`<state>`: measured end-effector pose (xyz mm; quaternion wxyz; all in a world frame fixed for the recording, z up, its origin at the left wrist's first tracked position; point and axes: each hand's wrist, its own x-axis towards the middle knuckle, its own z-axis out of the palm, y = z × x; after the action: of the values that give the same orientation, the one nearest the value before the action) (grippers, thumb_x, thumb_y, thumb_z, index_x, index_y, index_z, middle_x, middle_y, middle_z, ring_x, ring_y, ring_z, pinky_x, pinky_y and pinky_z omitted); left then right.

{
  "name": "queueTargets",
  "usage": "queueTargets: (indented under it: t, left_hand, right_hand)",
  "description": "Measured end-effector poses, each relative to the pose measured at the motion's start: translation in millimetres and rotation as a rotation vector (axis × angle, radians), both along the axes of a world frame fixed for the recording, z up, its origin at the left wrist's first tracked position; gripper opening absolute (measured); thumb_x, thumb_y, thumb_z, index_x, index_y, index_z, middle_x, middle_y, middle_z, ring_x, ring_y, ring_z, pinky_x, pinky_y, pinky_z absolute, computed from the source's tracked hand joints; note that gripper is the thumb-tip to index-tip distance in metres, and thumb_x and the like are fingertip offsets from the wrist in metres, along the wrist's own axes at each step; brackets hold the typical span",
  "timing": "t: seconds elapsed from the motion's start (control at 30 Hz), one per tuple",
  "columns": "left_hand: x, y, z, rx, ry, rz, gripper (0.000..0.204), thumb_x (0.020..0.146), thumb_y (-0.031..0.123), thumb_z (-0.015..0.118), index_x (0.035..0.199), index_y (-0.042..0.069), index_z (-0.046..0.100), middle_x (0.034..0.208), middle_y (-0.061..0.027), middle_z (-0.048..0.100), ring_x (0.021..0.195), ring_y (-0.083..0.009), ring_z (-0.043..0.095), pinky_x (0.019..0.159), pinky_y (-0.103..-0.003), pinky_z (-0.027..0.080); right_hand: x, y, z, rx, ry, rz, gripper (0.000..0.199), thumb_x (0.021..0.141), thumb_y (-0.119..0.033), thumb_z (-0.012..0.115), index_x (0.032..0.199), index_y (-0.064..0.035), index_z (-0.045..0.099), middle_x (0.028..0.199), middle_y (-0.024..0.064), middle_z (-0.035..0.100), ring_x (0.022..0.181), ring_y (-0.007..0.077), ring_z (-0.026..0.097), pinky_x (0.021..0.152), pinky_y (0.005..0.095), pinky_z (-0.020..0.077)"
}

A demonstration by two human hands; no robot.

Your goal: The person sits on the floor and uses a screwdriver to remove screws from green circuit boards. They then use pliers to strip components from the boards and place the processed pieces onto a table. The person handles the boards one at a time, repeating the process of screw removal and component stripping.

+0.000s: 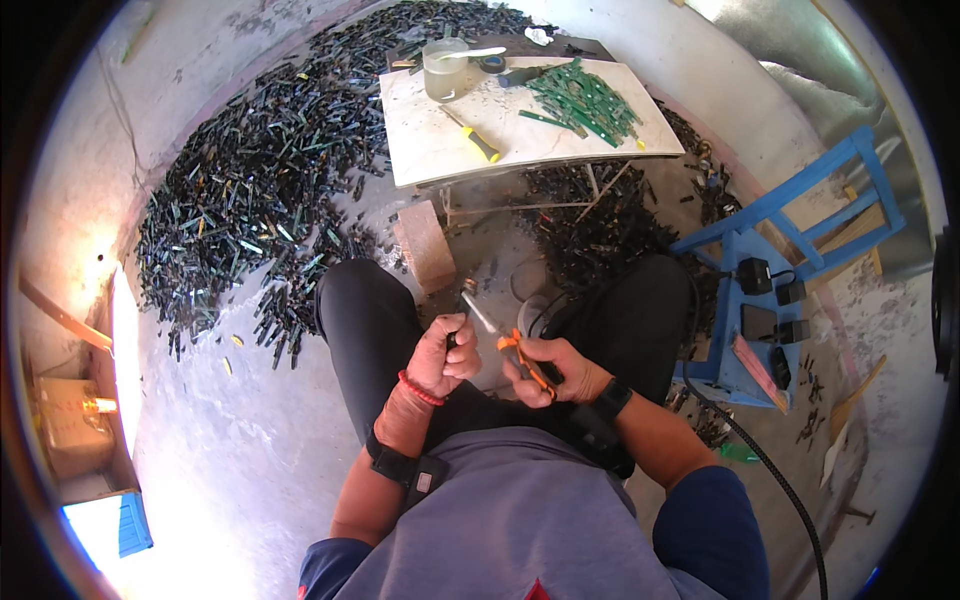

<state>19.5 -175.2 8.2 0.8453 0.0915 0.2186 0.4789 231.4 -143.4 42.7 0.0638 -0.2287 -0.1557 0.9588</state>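
Observation:
Between my knees, my left hand (441,357) is closed around something small and dark, mostly hidden by the fingers. My right hand (563,371) grips orange-handled pliers (511,341), their handles slanting across the palm. A pale, narrow metal-looking piece (480,312) extends up and left from the pliers, close by the left fingers; whether it is part of the pliers, I cannot tell. Ahead stands a low white-topped table (420,140). On it lie a pile of green strips (585,102), a yellow-and-grey screwdriver (472,136) and a clear jug (444,72) with a white utensil across its top.
A large heap of dark strips (260,170) spreads over the floor at left, with more dark strips (590,225) under the table. A brick-like block (425,246) stands before the table. At right is a blue chair (735,310) holding black boxes; a black cable (765,455) runs beside me.

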Motion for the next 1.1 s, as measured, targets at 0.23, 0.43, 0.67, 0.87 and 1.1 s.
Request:
queueTargets:
  t: [0.23, 0.43, 0.67, 0.87, 1.1]
  left_hand:
    - [0, -2, -3, 0.006, 0.171, 0.058, 0.029, 0.09, 0.029, 0.045, 0.068, 0.01, 0.044, 0.05, 0.0042, 0.031, 0.038, -0.0059, 0.025, 0.036, -0.021, 0.02]
    - [6, 2, -10, -0.049, 0.438, 0.102, 0.028, 0.089, 0.028, 0.046, 0.068, 0.009, 0.043, 0.049, 0.0054, 0.028, 0.036, -0.0052, 0.022, 0.035, -0.021, 0.019]
    - [10, 4, -12, -0.135, 0.519, 0.15, 0.027, 0.088, 0.028, 0.047, 0.068, 0.01, 0.043, 0.048, 0.0058, 0.026, 0.036, -0.005, 0.02, 0.033, -0.021, 0.017]
    - [10, 6, -11, -0.175, 0.563, 0.166, 0.027, 0.086, 0.029, 0.049, 0.067, 0.011, 0.043, 0.048, 0.0052, 0.027, 0.035, -0.0053, 0.021, 0.033, -0.021, 0.018]
    - [9, 5, -13, -0.197, 0.57, 0.161, 0.027, 0.086, 0.03, 0.05, 0.067, 0.011, 0.043, 0.047, 0.0054, 0.027, 0.034, -0.0057, 0.021, 0.033, -0.022, 0.018]
  right_hand:
    - [-9, 6, 16, 0.468, -0.277, -0.096, 0.033, 0.091, -0.031, 0.047, 0.106, -0.0028, 0.052, 0.081, 0.0118, 0.061, 0.065, 0.0167, 0.06, 0.042, 0.0201, 0.0381]
    - [3, 11, -7, 1.616, -0.763, 0.059, 0.033, 0.087, -0.021, 0.052, 0.112, 0.0001, 0.049, 0.085, 0.0129, 0.062, 0.074, 0.028, 0.06, 0.063, 0.0329, 0.0478]
    - [-6, 3, -10, 1.922, -1.175, 0.142, 0.034, 0.08, -0.018, 0.059, 0.108, -0.0018, 0.048, 0.094, 0.0147, 0.053, 0.089, 0.0332, 0.054, 0.069, 0.0433, 0.0462]
    - [-15, 7, -12, 1.998, -1.254, 0.085, 0.033, 0.072, -0.007, 0.058, 0.103, 0.002, 0.047, 0.092, 0.0165, 0.05, 0.087, 0.0339, 0.052, 0.065, 0.0426, 0.0485]
    - [-21, 6, -18, 1.993, -1.332, 0.107, 0.049, 0.071, -0.009, 0.065, 0.113, 0.0039, 0.042, 0.101, 0.0158, 0.048, 0.095, 0.0323, 0.049, 0.073, 0.0377, 0.0475]
